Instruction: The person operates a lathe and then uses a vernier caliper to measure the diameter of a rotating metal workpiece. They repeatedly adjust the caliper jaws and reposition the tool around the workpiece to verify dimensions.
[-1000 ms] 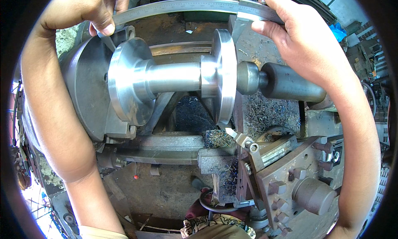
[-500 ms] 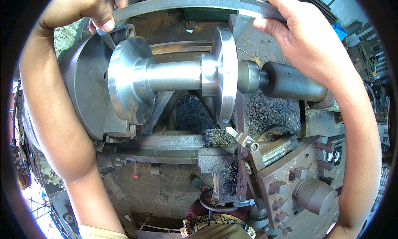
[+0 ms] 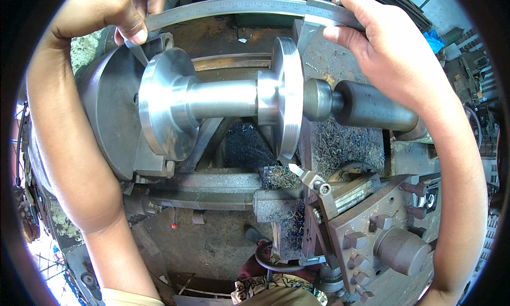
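We held a steel vernier caliper (image 3: pixel 228 8) across the far side of a spool-shaped steel workpiece (image 3: pixel 223 99) mounted in a lathe. Its graduated beam ran left to right along the top of the view, its long axis roughly parallel to that of the workpiece; the wide lens bent it into a shallow arch. The measuring jaws pointed from the beam back toward us, one at the outer side of each end flange; we could not tell whether both touched the metal. Our left hand (image 3: pixel 114 14) was closed on the caliper's left end, thumb and fingers pinching it just above the chuck (image 3: pixel 109 109). Our right hand (image 3: pixel 374 43) gripped the right part of the beam, the thumb beneath and the fingers above, just right of the jaw near the right flange. The workpiece also lay left to right, its bright shaft between two broad flanges, the left one beside the chuck and the right one meeting the tailstock center (image 3: pixel 317 100). A dark cylinder (image 3: pixel 366 105) continued that line rightward under our right wrist. Nearer to us, a cutting tool (image 3: pixel 303 174) on the tool post (image 3: pixel 345 226) pointed up and left, its tip just below the right flange, and metal chips (image 3: pixel 348 141) covered the surface behind it.
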The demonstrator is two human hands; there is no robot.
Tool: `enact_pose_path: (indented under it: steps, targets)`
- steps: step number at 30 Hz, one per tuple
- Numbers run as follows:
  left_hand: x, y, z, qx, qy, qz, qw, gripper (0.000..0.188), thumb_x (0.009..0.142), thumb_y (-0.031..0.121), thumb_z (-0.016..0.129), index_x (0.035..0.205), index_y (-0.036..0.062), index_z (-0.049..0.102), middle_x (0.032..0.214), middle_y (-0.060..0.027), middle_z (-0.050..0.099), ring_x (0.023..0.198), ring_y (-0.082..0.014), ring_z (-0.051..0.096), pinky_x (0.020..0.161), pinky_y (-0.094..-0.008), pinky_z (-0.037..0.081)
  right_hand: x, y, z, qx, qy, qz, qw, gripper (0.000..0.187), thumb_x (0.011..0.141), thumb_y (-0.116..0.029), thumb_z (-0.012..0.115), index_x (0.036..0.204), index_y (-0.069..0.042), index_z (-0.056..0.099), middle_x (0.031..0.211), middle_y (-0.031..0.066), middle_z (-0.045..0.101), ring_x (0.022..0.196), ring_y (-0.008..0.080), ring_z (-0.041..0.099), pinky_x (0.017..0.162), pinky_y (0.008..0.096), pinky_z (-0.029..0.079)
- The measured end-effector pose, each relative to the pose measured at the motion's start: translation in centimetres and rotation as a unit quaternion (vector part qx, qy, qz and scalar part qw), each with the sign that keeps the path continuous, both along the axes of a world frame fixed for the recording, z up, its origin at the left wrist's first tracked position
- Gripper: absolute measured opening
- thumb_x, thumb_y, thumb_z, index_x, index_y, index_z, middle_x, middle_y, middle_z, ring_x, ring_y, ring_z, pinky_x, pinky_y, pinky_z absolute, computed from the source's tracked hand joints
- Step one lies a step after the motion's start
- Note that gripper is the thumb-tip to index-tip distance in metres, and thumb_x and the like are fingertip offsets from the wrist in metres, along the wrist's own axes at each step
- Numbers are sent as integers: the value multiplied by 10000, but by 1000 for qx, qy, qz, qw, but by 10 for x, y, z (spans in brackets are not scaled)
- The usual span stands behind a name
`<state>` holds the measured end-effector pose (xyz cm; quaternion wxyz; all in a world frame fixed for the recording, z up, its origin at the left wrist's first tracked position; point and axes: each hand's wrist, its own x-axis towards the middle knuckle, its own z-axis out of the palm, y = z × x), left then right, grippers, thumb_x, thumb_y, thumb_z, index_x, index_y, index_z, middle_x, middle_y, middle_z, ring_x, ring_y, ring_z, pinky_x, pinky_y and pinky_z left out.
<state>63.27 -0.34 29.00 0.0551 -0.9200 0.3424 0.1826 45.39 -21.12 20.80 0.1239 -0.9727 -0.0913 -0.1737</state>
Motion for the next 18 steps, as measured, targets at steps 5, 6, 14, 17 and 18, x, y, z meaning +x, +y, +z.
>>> enact_pose_path:
  steps: [5,6,14,17,18]
  targets:
    - [-1,1,-1,-28,74,-18,997,159,788,2,845,931,-26,782,822,-96,783,748,-119,747,661,-245,575,-10,-3,4,16,46,-56,997,232,924,-76,706,970,7,495,766,242,669,731,457,682,601,464,526]
    - [-2,1,-1,-27,73,-14,997,156,790,0,842,931,-26,782,822,-95,783,748,-119,748,662,-245,576,-10,-3,5,15,43,-53,998,231,924,-76,706,971,7,495,765,243,668,731,459,681,601,465,526]
    - [5,9,-22,-145,25,-73,987,326,646,-43,814,928,-4,655,795,-71,697,663,-131,685,575,-268,554,-9,-1,2,10,21,-36,999,228,921,-68,701,966,12,492,744,239,660,720,461,677,595,469,522]
    - [28,23,-36,-211,14,-87,973,422,565,-71,806,921,6,596,779,-59,656,620,-127,652,528,-274,539,-9,-2,2,8,19,-31,999,228,919,-65,700,961,11,490,742,238,660,717,459,677,592,469,521]
    - [36,28,-38,-217,22,-83,972,423,563,-73,808,922,5,597,779,-60,658,621,-125,652,529,-273,540,-9,-2,2,6,16,-29,999,228,918,-63,700,960,11,489,742,237,661,716,459,677,591,469,521]
